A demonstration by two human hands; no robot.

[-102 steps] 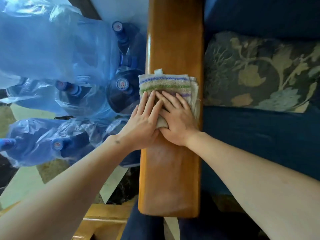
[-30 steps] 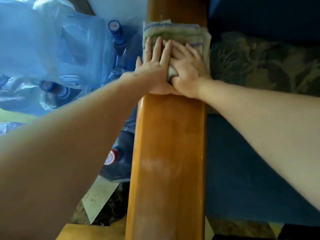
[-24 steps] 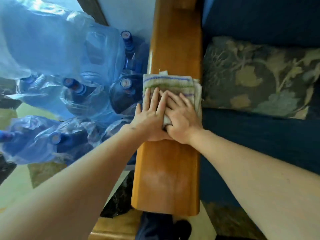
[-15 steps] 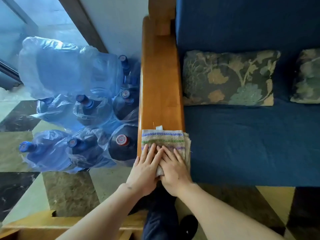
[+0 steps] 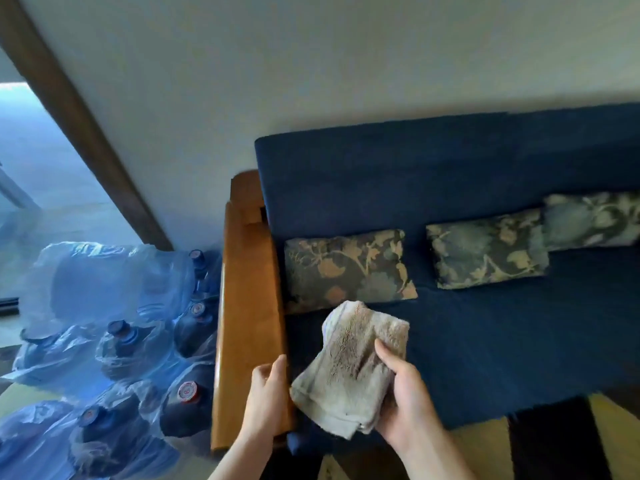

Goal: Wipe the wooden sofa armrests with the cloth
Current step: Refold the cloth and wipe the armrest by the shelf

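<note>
The soft, floppy beige terry cloth [image 5: 349,368] hangs off the long brown wooden armrest [image 5: 249,306] — light and droopy, best pinched at its thick folded edge — gripped by the right hand [image 5: 405,407], left hand [image 5: 266,396] loosely curled, empty.

Right hand [image 5: 403,393] gripping, left hand [image 5: 266,393] curled

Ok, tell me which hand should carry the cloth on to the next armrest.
Right. The right hand already grips the cloth, lifted off the wood and over the blue seat, towards the unwiped side. The left hand is empty, resting by the end of the wiped armrest.
</note>
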